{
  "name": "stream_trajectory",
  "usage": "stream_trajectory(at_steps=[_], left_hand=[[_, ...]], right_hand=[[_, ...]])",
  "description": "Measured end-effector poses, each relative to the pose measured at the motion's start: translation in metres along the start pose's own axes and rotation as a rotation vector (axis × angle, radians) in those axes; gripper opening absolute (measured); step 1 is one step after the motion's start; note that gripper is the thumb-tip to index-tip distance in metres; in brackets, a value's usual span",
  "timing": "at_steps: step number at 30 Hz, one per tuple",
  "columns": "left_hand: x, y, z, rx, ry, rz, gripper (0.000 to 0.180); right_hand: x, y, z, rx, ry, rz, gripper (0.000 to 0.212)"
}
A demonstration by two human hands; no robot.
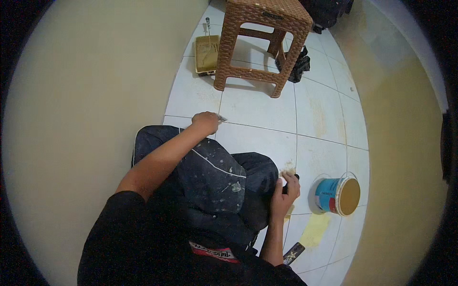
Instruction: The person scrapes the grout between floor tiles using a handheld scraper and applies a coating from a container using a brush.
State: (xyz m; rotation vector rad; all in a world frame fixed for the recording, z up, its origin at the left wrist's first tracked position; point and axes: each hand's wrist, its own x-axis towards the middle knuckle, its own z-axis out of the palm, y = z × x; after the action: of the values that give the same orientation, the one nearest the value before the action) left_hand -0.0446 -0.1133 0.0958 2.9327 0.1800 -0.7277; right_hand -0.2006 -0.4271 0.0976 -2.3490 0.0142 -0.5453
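My left hand point(206, 123) is a closed fist above my left knee, near the wall on the left. A small grey tip point(221, 118) of something flat pokes out from its fingers; the rest is hidden in the fist. Beside my right knee, low over the tiles, my right hand point(285, 191) has its fingers bent around something. A bit of black point(296, 177) shows at those fingers, too little to name. Brown dust point(288, 167) lies on the floor just beyond the fingertips. My paint-spotted dark trousers point(214, 176) fill the space between both hands.
A blue paint bucket point(326, 194) with tan paint stands right of my right hand. Near it are a yellow patch point(315, 229) and a dark flat-ended tool point(293, 253). Ahead stand a brown woven-pattern stool point(253, 74), a paint tray point(207, 55) and a black plastic bag point(299, 66).
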Motion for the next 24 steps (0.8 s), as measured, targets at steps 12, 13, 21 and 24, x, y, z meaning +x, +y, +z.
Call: stream_trajectory(at_steps=[12,13,21,24], left_hand=[[0.007,-0.081,0.028,-0.296,0.0,-0.181,0.032],[0.007,-0.086,0.027,-0.313,-0.013,-0.202,0.032],[0.008,-0.095,0.005,-0.375,-0.114,-0.157,0.035],[0.006,-0.1,0.003,-0.404,-0.06,-0.148,0.036]], right_hand=[[-0.175,0.136,-0.022,-0.763,-0.161,0.454,0.053],[-0.184,0.137,-0.021,-0.737,-0.185,0.451,0.057],[-0.171,0.164,-0.032,-0.43,-0.183,0.57,0.053],[-0.201,0.198,-0.094,-0.694,-0.467,0.027,0.051]])
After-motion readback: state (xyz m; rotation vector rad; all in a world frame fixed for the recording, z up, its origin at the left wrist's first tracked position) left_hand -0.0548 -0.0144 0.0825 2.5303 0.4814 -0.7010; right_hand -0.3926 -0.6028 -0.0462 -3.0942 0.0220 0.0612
